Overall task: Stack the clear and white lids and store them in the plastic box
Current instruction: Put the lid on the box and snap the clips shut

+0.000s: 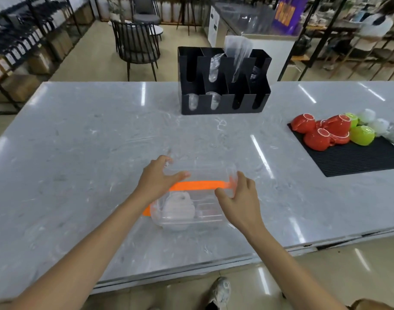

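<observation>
Clear plastic box (pixel 191 198) sat on the grey desk (pixel 79 142), its long axis running left to right, white lids (pixel 180 205) stacked inside at its left end. Left hand (pixel 156 176) and right hand (pixel 238 198) each kept a curled grip on its transparent cover (pixel 202 171); no writing was readable.

Both arms reach forward; left hand (pixel 156 178) and right hand (pixel 238 199) curl their fingers.
</observation>
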